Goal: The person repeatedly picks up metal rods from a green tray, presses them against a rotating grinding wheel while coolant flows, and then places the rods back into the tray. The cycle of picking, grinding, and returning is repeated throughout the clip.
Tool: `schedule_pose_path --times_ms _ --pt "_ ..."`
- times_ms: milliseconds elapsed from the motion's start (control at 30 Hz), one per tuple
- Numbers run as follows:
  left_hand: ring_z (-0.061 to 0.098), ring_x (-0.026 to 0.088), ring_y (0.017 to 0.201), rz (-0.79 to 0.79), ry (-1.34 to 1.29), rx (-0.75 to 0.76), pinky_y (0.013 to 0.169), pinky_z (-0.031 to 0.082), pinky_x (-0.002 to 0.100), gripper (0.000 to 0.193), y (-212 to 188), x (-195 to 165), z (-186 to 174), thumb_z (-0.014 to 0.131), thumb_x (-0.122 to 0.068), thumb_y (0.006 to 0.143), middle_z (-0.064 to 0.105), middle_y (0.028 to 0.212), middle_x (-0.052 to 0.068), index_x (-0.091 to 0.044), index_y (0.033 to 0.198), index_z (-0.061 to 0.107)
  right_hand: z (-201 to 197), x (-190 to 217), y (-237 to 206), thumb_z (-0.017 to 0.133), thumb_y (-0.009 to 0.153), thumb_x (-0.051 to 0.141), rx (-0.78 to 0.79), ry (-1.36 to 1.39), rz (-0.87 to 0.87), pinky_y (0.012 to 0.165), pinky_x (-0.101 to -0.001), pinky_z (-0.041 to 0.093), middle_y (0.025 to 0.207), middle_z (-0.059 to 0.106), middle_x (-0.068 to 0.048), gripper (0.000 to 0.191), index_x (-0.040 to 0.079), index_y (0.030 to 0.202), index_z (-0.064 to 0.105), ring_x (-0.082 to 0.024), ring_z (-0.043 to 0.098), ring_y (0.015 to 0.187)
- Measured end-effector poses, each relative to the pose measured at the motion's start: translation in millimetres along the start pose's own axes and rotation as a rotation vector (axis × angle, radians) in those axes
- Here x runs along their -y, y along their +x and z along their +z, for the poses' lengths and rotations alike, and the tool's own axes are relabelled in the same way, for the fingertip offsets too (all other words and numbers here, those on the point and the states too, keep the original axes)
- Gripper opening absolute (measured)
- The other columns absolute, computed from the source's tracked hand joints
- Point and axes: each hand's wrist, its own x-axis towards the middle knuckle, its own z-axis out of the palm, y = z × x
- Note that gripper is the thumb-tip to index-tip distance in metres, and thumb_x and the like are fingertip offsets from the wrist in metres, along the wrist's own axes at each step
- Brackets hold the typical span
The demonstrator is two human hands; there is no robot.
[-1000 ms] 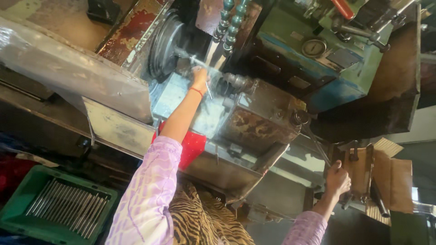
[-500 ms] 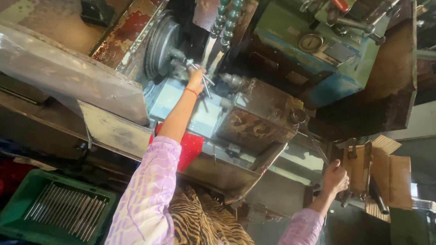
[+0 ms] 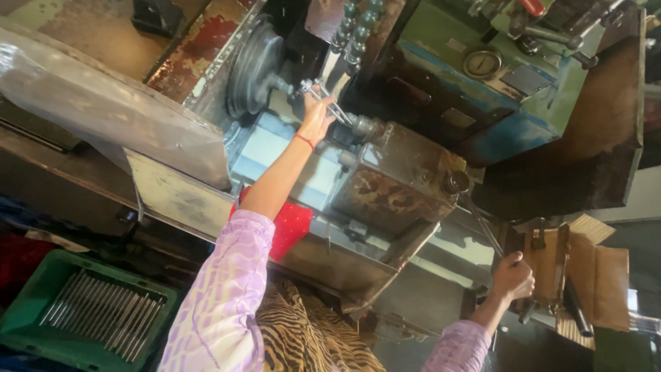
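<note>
The sleeve [image 3: 220, 303] was pale lilac with a wavy white pattern, above a tan-and-black tiger-striped cloth [image 3: 310, 337]. A red rag [image 3: 289, 224] lay beneath the arm. The crate [image 3: 41, 310] at near left was green; the machine housing [image 3: 482, 83] looked teal, perhaps rust-blotched.

I am in a dim work room, and a big old machine [image 3: 427, 103] of green and blue metal with rusty spots fills most of what I see. Down low on one side sits a green crate [image 3: 41, 310] full of thin metal rods [image 3: 103, 313]. On the other side is a brown cardboard box [image 3: 592, 275], and brighter light shows at that far edge.
</note>
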Motion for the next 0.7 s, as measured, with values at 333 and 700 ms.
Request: schedule_pose_path --times_ms 333,700 --pt "0.058 0.024 0.099 0.007 -0.055 -0.063 0.081 0.045 0.056 0.055 -1.3 -5.1 -9.8 0.066 -0.001 0.085 0.052 0.116 0.005 -0.019 0.129 0.038 -3.1 4.8 0.7 0.051 0.113 0.045 0.019 -0.012 0.027 0.066 -0.0541 0.053 0.075 0.071 -0.021 0.057 0.005 0.084 0.078 -0.043 0.071 0.071" --pt "0.055 0.024 0.109 0.05 -0.118 -0.141 0.093 0.043 0.065 0.062 -0.5 -7.9 -10.2 0.064 0.001 0.085 0.049 0.125 0.004 -0.022 0.135 0.036 -1.8 2.0 -1.2 0.051 0.112 0.045 0.016 -0.004 0.0 0.067 -0.0554 0.054 0.077 0.071 -0.022 0.054 0.006 0.088 0.079 -0.045 0.07 0.074"
